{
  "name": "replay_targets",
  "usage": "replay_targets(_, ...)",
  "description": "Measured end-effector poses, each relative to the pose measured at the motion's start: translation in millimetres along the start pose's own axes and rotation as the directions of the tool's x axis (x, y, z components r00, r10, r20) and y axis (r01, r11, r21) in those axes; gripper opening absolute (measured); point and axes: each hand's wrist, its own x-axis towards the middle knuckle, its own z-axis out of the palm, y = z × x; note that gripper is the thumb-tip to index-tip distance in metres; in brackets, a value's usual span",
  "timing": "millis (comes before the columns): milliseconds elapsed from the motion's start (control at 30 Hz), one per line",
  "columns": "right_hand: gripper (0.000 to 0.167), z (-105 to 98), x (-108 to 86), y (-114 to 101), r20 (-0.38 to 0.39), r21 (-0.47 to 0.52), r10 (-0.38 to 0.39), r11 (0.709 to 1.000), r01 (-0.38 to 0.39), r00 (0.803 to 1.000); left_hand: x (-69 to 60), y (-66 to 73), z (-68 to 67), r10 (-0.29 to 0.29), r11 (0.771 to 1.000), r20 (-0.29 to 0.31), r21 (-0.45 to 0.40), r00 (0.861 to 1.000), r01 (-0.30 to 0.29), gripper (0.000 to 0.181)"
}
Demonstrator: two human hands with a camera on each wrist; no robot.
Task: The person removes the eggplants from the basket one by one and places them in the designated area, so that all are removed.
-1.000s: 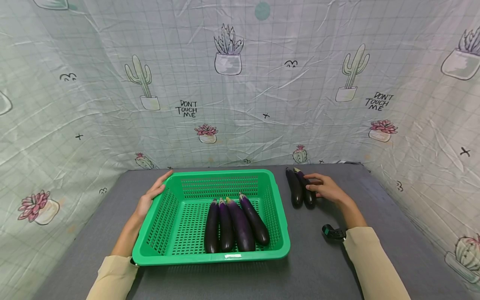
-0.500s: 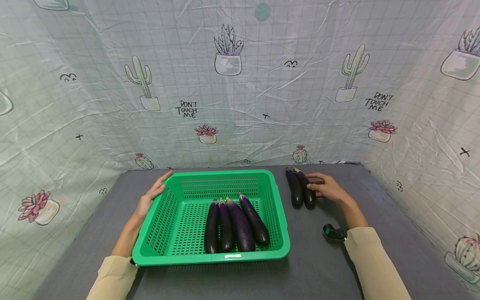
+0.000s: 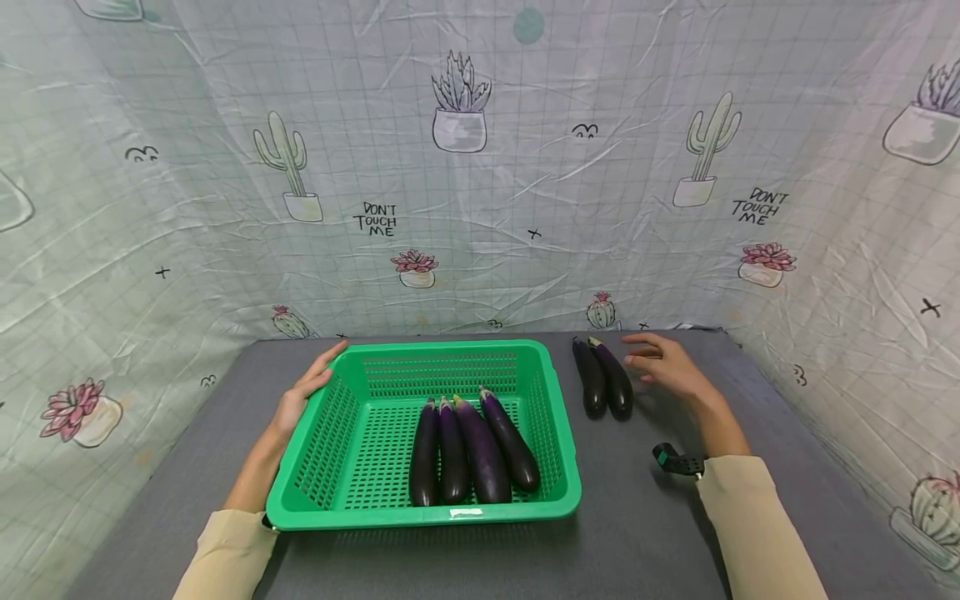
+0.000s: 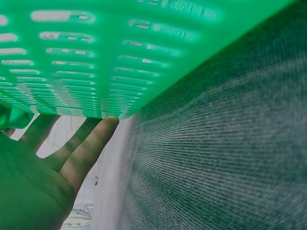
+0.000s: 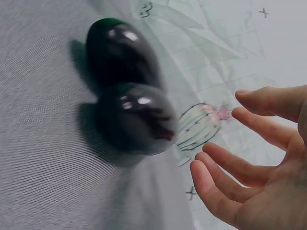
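Note:
A green plastic basket [image 3: 558, 433] stands in the middle of the head view, with several dark purple eggplants [image 3: 480, 450] lying side by side in its right half. My left hand [image 3: 291, 404] rests along the basket's left side. In the left wrist view its fingers [image 4: 91, 148] reach out straight against the slotted outer wall. Two more eggplants [image 3: 617, 379] lie together on the grey table right of the basket. Just to their right is my right hand [image 3: 671, 367], held apart from them. The right wrist view shows its fingers spread and nothing between them.
Grey cloth covers the table [image 3: 615, 517]. A pale curtain [image 3: 510, 183] printed with cacti hangs behind and at both sides. A small black device [image 3: 677, 460] is strapped at the right wrist.
My right hand has let go of the right-hand loose eggplant and drawn back to the right. Both loose eggplants remain in place, as do my left hand and the basket.

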Motion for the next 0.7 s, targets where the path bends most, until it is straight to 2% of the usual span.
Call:
replay_targets(200, 0.058, -4.2, -6.1, -15.2, -0.039, -0.019, -0.046, 0.999, 0.045, 0.998, 0.6, -0.4, -0.4, 0.003, 1.000, -0.006, 0.023, 1.000, -0.003, 0.058)
replay_targets(400, 0.058, -6.7, -8.0, -26.4, -0.042, -0.012, -0.072, 0.997, 0.072, 0.997, 1.2, 0.4, 0.8, 0.018, 0.999, -0.007, 0.043, 1.000, -0.018, 0.057)
replay_targets(600, 0.057, -4.5, -13.7, -38.4, -0.055, 0.002, -0.082, 0.997, 0.083, 0.995, 1.6, 0.9, 0.5, 0.005, 0.996, -0.025, 0.086, 1.000, -0.003, 0.057)
replay_targets(700, 0.057, -3.4, -16.8, -43.7, -0.057, 0.004, -0.096, 0.995, 0.097, 0.994, 1.7, 0.9, 0.7, 0.001, 0.997, -0.022, 0.080, 1.000, 0.001, 0.056)
